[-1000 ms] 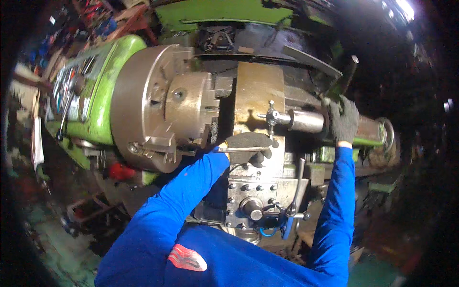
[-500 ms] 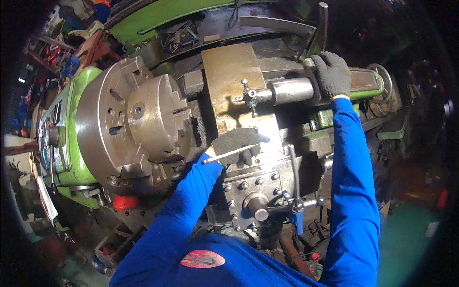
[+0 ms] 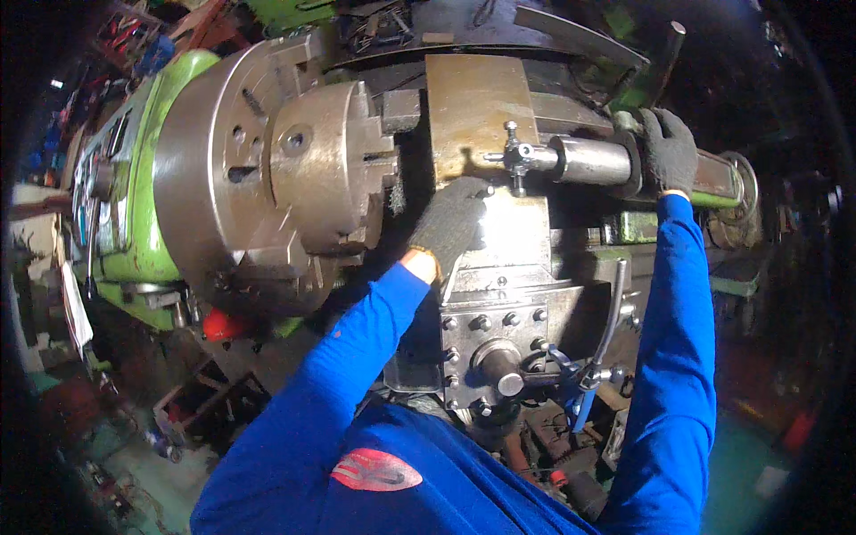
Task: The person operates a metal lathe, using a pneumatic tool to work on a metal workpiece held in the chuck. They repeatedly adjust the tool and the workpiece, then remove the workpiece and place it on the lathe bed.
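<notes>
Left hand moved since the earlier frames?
Yes: against the square tool post, the left hand has shifted farther away, its fingertips toward the far side of the lathe.

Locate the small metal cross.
The metal cross sits right of centre in the head view, at the left end of the shiny cylinder, above and right of the left hand.

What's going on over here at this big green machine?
A person in a blue top is working at a lathe. The gloved left hand, over the flat metal slide, holds a thin metal bar, mostly hidden. The gloved right hand is on the tailstock, whose cylinder has a cross-shaped fitting at its end, facing the chuck.
</notes>
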### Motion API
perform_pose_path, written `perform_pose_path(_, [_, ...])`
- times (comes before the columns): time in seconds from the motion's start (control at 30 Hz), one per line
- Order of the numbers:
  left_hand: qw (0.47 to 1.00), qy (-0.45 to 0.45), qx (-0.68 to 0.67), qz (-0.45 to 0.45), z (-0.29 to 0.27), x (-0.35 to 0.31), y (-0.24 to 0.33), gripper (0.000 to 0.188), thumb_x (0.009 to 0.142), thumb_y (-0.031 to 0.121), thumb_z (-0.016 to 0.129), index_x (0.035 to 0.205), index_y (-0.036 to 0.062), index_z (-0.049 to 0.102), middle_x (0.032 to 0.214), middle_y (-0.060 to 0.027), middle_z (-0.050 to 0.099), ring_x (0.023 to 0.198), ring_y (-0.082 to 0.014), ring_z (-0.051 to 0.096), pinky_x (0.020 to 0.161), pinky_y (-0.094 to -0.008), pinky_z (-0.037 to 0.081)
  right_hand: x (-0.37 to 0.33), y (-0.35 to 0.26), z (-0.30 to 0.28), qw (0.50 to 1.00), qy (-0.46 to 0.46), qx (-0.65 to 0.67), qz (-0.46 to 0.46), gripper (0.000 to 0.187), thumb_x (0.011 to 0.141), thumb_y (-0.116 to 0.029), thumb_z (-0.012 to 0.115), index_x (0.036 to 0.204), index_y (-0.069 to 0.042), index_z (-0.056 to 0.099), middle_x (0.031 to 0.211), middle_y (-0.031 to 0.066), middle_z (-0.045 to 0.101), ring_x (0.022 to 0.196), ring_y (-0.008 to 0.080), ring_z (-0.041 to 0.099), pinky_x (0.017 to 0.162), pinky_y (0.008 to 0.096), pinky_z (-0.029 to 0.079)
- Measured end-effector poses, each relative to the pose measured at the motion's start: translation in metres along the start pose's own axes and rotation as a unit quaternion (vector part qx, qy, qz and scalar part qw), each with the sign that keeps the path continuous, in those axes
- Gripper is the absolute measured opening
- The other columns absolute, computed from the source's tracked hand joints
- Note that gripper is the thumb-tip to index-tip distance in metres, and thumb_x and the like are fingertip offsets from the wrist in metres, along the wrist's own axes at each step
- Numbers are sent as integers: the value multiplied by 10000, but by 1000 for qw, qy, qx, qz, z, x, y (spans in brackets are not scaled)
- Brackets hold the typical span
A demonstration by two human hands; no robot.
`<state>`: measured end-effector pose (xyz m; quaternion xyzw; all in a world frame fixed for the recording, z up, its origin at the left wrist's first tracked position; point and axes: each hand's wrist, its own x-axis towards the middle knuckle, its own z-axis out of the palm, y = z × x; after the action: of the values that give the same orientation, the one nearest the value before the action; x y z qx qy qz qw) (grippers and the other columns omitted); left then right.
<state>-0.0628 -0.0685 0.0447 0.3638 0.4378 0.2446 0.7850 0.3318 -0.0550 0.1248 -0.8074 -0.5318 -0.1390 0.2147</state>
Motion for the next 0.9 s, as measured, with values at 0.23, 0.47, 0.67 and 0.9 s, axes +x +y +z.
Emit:
perform_pose_path(0.23, [990, -1, 0, 140, -8, 50, -35, 157, 1027, 76, 632, 1182, 80, 659, 911, -52, 671, 756, -152, 677, 622, -336, 584, 4, 9, -4, 998, -49, 24, 35, 488, 1028, -478, 662, 1292, -88, 792, 1410, 162, 729, 1320, 365, 664, 1121, 438, 501])
perform_pose_path(0.47, [970, -80, -173, 148, -12, 77, -47, 247, 1024, 141, 650, 1258, 63, 628, 1019, -108, 684, 864, -219, 706, 691, -405, 591, 7, -6, -7, 995, -79, 54, 29, 460, 1032, -463, 666, 1288, -104, 798, 1352, 159, 758, 1286, 358, 690, 1105, 430, 511])
perform_pose_path(0.67, [950, 86, 62, 293, -9, 26, -17, 286, 1002, 85, 704, 1286, 98, 675, 1005, -25, 679, 766, -91, 673, 641, -265, 587, 5, 3, -6, 997, -38, 71, 8, 512, 1012, -507, 664, 1277, -90, 798, 1322, 178, 763, 1252, 372, 702, 1078, 434, 521])
perform_pose_path(0.9, [970, 40, -60, 233, -12, -12, -5, 408, 1053, 133, 656, 1453, 69, 600, 1157, -113, 712, 976, -210, 751, 815, -350, 674, -2, -6, -27, 997, -30, 68, 4, 510, 1019, -522, 613, 1250, -108, 803, 1327, 159, 756, 1239, 404, 686, 1059, 474, 528])
